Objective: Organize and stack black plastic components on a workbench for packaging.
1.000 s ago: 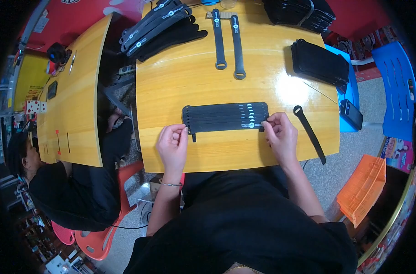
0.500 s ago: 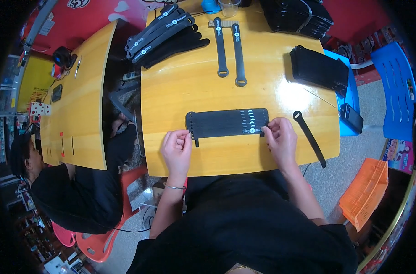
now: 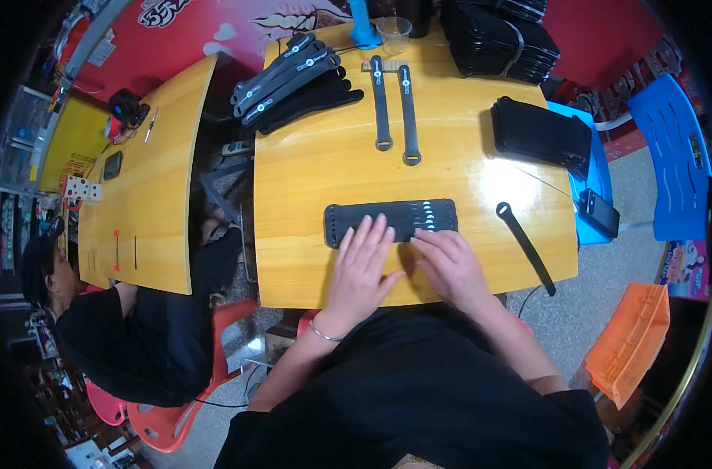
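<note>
A row of black straps [image 3: 348, 220] lies side by side near the front edge of the yellow wooden table [image 3: 450, 180]. My left hand [image 3: 364, 264] rests flat on the middle of that row, fingers spread. My right hand [image 3: 450, 264] presses on the row's right part, fingers on the strap ends with small white marks. A single black strap [image 3: 525, 246] lies loose to the right of my right hand.
Two black straps [image 3: 393, 112] lie lengthwise at the table's far middle, a heap of straps [image 3: 293, 74] at the far left, black bundles [image 3: 540, 133] at the far right. A clear cup [image 3: 393, 33] stands at the back. A person in black [image 3: 114, 328] sits at the left table.
Both hands moved inward from the row's two ends onto its middle and right part. The left hand now lies flat with fingers spread.
</note>
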### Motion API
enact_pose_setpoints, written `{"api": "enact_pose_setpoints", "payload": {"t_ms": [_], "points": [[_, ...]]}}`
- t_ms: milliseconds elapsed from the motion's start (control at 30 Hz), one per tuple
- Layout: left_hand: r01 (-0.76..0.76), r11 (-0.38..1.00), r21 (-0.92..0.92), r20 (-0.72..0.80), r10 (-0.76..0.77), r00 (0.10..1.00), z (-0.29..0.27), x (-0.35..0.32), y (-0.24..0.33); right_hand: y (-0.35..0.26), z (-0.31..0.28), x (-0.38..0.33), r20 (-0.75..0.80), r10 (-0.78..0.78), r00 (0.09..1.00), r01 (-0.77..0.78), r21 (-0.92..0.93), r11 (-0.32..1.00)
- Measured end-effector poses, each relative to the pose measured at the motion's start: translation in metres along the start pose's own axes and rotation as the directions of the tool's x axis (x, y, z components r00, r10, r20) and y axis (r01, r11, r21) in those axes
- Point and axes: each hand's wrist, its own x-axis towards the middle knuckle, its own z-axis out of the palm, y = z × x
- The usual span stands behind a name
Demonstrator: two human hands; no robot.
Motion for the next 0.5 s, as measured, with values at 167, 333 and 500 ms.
{"api": "enact_pose_setpoints", "payload": {"t_ms": [167,333,500], "points": [[-0.011,0.994,0.113,0.149,-0.006,0.989,0.008,0.002,0.000,0.011,0.001,-0.006,0.000,0.013,1.000,-0.013,-0.170,0.985],[-0.033,0.990,0.134,0.172,0.009,0.985,0.009,0.001,-0.002,0.023,-0.027,0.002,-0.082,0.077,0.994,-0.090,-0.166,0.982],[-0.018,0.992,0.123,0.149,0.000,0.989,0.003,-0.002,0.000,0.047,-0.022,0.069,-0.183,0.261,0.948,-0.256,0.051,0.965]]}}
